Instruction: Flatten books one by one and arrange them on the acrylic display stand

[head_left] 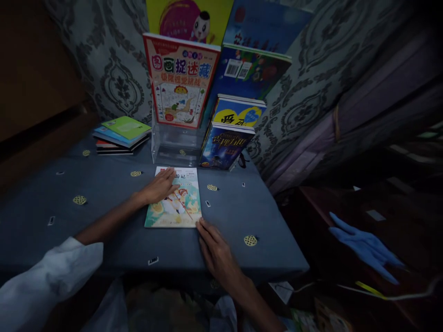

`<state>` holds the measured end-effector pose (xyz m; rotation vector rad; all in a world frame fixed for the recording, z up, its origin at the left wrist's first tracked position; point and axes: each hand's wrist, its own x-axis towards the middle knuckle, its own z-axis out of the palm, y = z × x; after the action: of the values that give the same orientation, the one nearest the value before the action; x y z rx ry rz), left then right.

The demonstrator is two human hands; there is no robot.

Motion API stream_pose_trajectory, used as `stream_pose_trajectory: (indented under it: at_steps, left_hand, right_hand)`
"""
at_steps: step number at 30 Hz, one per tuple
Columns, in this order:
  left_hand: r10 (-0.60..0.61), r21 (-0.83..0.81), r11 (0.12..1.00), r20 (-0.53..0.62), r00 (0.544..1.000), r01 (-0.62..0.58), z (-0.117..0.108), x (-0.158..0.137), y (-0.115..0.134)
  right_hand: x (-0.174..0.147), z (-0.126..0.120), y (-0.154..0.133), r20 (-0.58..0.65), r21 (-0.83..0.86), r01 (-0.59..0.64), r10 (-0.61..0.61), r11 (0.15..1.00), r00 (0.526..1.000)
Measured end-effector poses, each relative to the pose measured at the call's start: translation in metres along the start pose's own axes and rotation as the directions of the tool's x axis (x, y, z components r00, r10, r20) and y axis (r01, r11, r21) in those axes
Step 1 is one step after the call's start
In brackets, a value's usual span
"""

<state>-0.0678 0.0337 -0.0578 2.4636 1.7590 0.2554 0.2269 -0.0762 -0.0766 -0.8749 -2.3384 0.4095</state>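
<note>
A thin paperback book (pixel 173 210) with a white and pale green cover and an illustrated figure lies flat on the cloth-covered table. My left hand (pixel 159 186) rests on its upper left part, fingers stretched across the cover and hiding some of the title. At the lower right corner of the book, the fingertips of my right hand (pixel 215 246) touch the edge, with the fingers extended. Behind the book stands a clear acrylic rack (pixel 176 146) holding upright books, among them a red-bordered picture book (pixel 182 85) and a dark blue book (pixel 226 146).
A small stack of books (pixel 122 131) sits at the back left of the table (pixel 114 193). Patterned curtain (pixel 124 87) hangs behind. To the right, beyond the table's edge, a blue glove (pixel 365 244) lies on a dark surface.
</note>
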Motion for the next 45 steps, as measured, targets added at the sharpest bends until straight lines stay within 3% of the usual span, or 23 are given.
stream_pose_trajectory:
  at_steps: [6,11,16,22,30,32,35,38,40,43,45]
  left_hand:
    - [0.076,-0.006,0.997,0.072,0.994,-0.076,0.0,0.03,0.023]
    - [0.221,-0.025,0.975,0.132,0.966,-0.219,0.001,0.032,0.048]
    - [0.423,-0.075,0.906,0.137,0.896,-0.416,0.0,0.002,0.07]
    - [0.473,-0.103,0.879,0.087,0.877,-0.465,-0.002,-0.047,0.075]
    - [0.323,-0.149,0.936,-0.007,0.946,-0.32,-0.004,-0.071,0.044]
    - [0.232,-0.148,0.961,-0.033,0.972,-0.234,-0.003,-0.068,0.031]
    - [0.005,-0.147,0.989,-0.064,0.998,-0.014,0.003,-0.057,0.011]
    - [-0.238,-0.151,0.964,-0.106,0.965,0.221,0.009,-0.041,-0.002]
    - [-0.334,-0.159,0.936,-0.126,0.934,0.313,0.012,-0.031,-0.006]
    - [-0.395,-0.239,0.903,-0.139,0.908,0.356,0.013,-0.019,-0.007]
    - [-0.422,-0.404,0.852,-0.156,0.893,0.333,0.012,-0.012,-0.008]
  right_hand:
    - [-0.002,0.001,0.002,-0.007,-0.03,0.007,-0.008,1.0,1.0]
    - [-0.002,0.0,0.003,-0.024,-0.033,0.029,-0.03,0.999,0.999]
    - [0.002,-0.003,0.001,-0.038,-0.009,0.011,-0.012,1.0,0.999]
    - [0.014,-0.012,0.004,-0.061,0.085,-0.027,0.032,0.996,0.998]
    - [0.066,0.0,0.023,0.122,-0.047,0.037,-0.031,0.998,0.992]
    - [0.085,0.008,0.028,0.158,-0.064,0.052,-0.042,0.997,0.987]
    - [0.116,0.021,0.037,0.194,-0.081,0.027,-0.011,0.996,0.981]
    - [0.145,0.031,0.051,0.167,-0.092,-0.052,0.067,0.994,0.984]
    - [0.158,0.038,0.061,0.12,-0.095,-0.106,0.117,0.99,0.986]
    - [0.165,0.048,0.074,0.041,-0.099,-0.152,0.157,0.983,0.987]
    - [0.164,0.054,0.08,-0.015,-0.088,-0.157,0.156,0.984,0.988]
